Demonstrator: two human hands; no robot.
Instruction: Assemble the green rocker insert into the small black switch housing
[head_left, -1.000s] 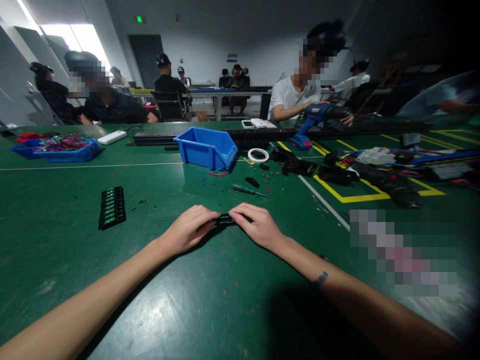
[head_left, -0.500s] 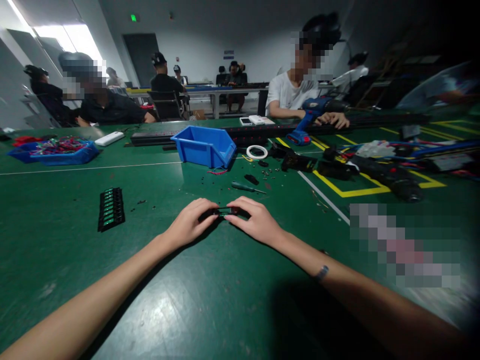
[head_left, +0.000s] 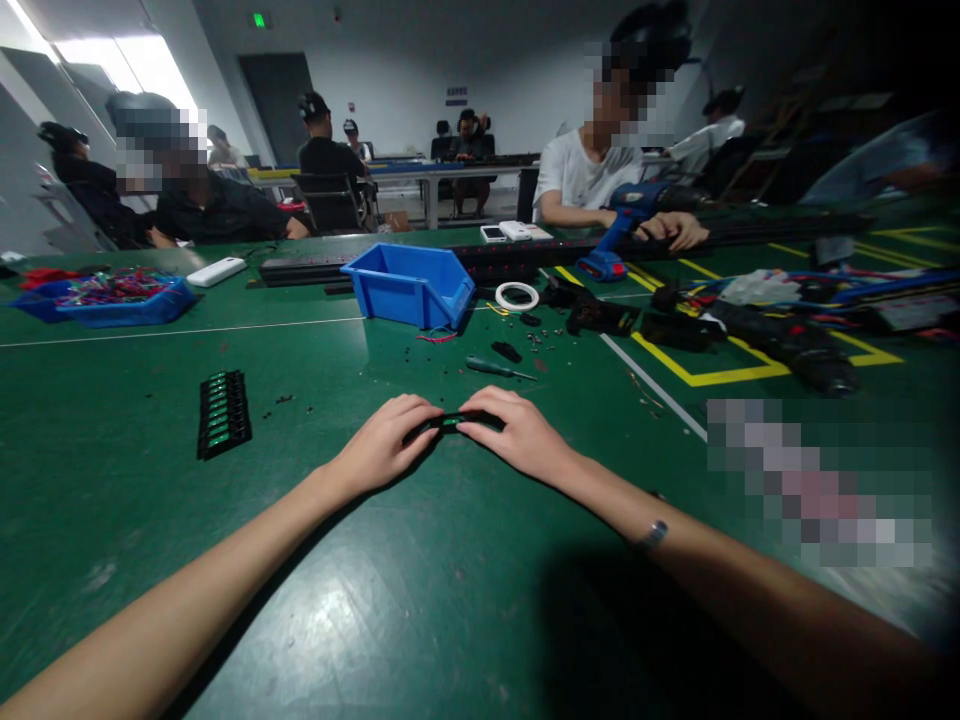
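Note:
Between my two hands is a small black part with a green circuit board (head_left: 450,423) in it, low over the green table (head_left: 360,560). My left hand (head_left: 394,432) pinches its left end with thumb and fingers. The right end is gripped the same way by my right hand (head_left: 517,425). My fingers hide both ends. To the left lies a row of similar black parts with green boards (head_left: 223,412), side by side. Just beyond my hands rests a screwdriver (head_left: 491,368) with a dark green handle, close to a small black piece (head_left: 507,351).
A blue bin (head_left: 409,285) stands ahead, with a white ring (head_left: 517,297) beside it. Blue trays of wires (head_left: 127,298) sit at the left. A co-worker (head_left: 592,175) sits opposite near a blue cordless drill (head_left: 619,230). Another black drill (head_left: 795,350) and cables lie right.
Both hands keep hold of the black part, which looks slightly tilted compared with before. The view has shifted a little; the other things have stayed in place.

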